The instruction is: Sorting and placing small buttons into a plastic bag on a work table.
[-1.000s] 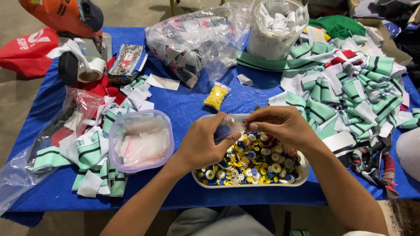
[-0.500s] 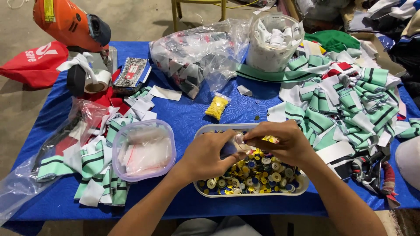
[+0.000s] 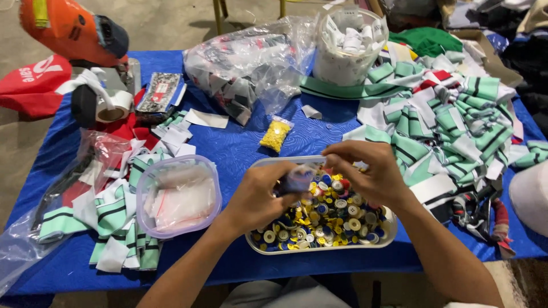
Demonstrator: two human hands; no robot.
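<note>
Desk (image 3: 240, 145) covered in blue textured cloth. Centre front: shallow clear plastic tray (image 3: 319, 245), rounded-rectangular, filled with small round buttons (image 3: 337, 214), glossy, in yellow, blue, white and red. Above the tray, left hand (image 3: 260, 197) with fingers closed around a small clear plastic bag (image 3: 297, 179) holding something dark, probably buttons, though the view is blurred there; right hand (image 3: 365, 171) with fingers pinched narrow at the bag's upper edge. Left of the tray: clear plastic tub (image 3: 177, 197), rounded-square with a purple-tinted rim, containing a stack of small flat transparent bags. Just behind the tray: small sealed packet of yellow beads (image 3: 275, 135), lying flat. Rear centre: large crumpled clear bag (image 3: 245, 71) of folded knit pieces. Rear right: round clear jar (image 3: 349, 43) packed with white items. Right and left sides: loose heaps of ribbed knit collars (image 3: 451, 122), green with white and dark stripes, soft and folded.
</note>
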